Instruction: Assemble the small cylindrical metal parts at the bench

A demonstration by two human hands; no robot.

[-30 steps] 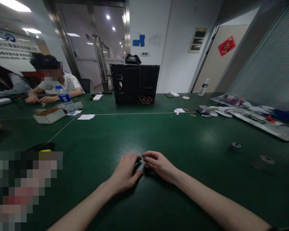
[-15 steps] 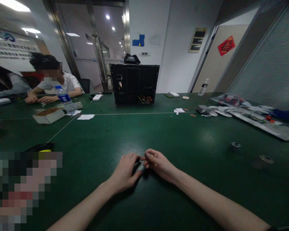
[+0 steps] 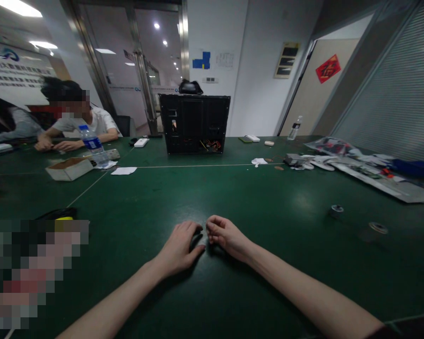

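My left hand (image 3: 178, 248) and my right hand (image 3: 226, 234) rest on the dark green table mat (image 3: 268, 197), close together but not touching. The fingers of both hands curl loosely inward, and neither hand appears to hold anything. Nothing stands within reach of either hand. The nearest objects are a small round metal ring (image 3: 337, 209) and a flat washer-like disc (image 3: 378, 228) to the right, and a black and yellow object (image 3: 61, 215) to the left, partly hidden behind a pixelated patch (image 3: 31, 268).
A black computer case (image 3: 194, 123) with coloured wires stands at the far side. A water bottle (image 3: 93, 146), cardboard box (image 3: 69, 169) and paper sheet (image 3: 123, 171) lie left. Packaging and parts (image 3: 374, 168) lie right. A seated person in a white shirt (image 3: 85, 123) works far left.
The whole scene has shifted slightly in view as my head moved. My hands have stayed nearly in place, with the fingers of my right hand curling a little lower.
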